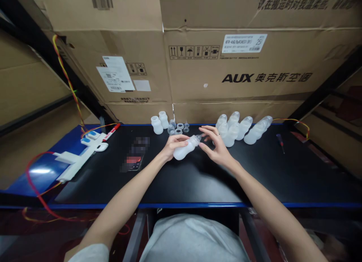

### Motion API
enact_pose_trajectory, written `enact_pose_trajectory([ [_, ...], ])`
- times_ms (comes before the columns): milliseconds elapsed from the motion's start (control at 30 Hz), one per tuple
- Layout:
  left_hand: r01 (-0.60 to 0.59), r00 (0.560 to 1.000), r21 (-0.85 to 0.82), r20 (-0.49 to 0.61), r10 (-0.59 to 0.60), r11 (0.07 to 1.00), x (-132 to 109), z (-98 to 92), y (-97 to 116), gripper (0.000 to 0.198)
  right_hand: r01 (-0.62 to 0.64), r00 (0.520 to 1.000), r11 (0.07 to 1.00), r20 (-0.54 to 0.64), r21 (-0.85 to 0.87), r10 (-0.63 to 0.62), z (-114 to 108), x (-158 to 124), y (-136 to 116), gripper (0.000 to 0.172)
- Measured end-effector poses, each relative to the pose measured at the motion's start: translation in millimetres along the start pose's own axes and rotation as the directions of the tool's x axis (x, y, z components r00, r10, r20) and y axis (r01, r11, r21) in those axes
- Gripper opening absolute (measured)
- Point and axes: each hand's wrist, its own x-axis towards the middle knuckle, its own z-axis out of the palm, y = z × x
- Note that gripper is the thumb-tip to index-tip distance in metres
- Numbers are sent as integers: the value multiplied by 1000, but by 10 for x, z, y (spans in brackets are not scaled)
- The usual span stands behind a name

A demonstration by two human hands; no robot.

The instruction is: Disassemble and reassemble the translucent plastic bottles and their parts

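A frosted white baby bottle (183, 151) with a clear nipple top lies tilted above the black mat, its top pointing up and right. My left hand (173, 145) grips it around the upper body. Beside the bottle's top is my right hand (216, 147), fingers apart and curved; its thumb is close to the collar, and I cannot tell whether it touches. Two bottles without tops (157, 125) stand behind my left hand. Several clear nipples and collar rings (180, 126) lie between them and my right hand. Several bottles with tops (245, 128) stand at the right.
On the left lie a white power strip (82, 156) with cables, a red marker (113, 131) and a partly blurred phone (135, 162). A small screwdriver (280, 143) rests on the right. A large cardboard panel (195, 84) closes off the back of the black mat (169, 186).
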Motion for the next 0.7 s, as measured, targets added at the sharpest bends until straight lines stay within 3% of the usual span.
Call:
enact_pose_trajectory([
  [100, 11, 998, 9, 56, -12, 1000, -26, 13, 24, 45, -14, 997, 999, 73, 33, 11, -4, 5, 13, 34],
  [167, 15, 994, 41, 105, -19, 999, -57, 45, 36, 45, -80, 994, 996, 74, -26, 82, -1, -5, 32, 33],
  [333, 6, 983, 96, 183, -24, 995, -109, 125, 32, 47, -237, 955, 913, 95, -332, 283, -2, -38, 49, 59],
  [433, -4, 990, 75, 142, -6, 997, -75, 87, 25, 47, -177, 973, 959, 106, -221, 205, -21, -30, 27, 41],
  [567, -45, 994, 90, 107, 35, 995, -23, 1, 4, 49, -62, 972, 996, 224, -58, 74, -21, -20, 28, 43],
  [633, -92, 987, 145, 147, 70, 985, -34, 3, -17, 50, -110, 967, 989, 220, -101, 130, 5, -31, 63, 36],
  [700, -218, 966, 249, 191, 172, 944, -71, 41, -39, 48, -197, 956, 967, 185, -163, 227, 41, -49, 115, 37],
])
